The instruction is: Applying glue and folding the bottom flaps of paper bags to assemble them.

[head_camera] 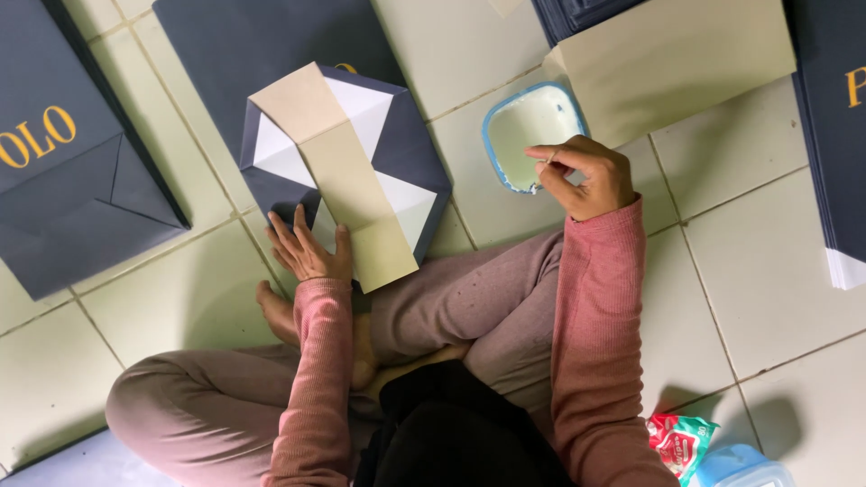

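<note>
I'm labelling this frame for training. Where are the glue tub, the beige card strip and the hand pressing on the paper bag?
glue tub [505, 120]: head view, blue rim.
beige card strip [347, 176]: head view, middle of strip.
left hand [307, 252]: head view, back of hand.

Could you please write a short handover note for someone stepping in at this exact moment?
Left hand: flat, pressing down the folded dark paper bag bottom on the tile floor.
Right hand: pinching a thin stick at the blue-rimmed dish of white paste.
Done: bottom flaps folded open, beige card strip lying across them.
Left: judging by the open flaps, the bottom is not yet closed.
Nearby: flat dark bags at left and stacked at right, beige sheets above the dish.
</note>
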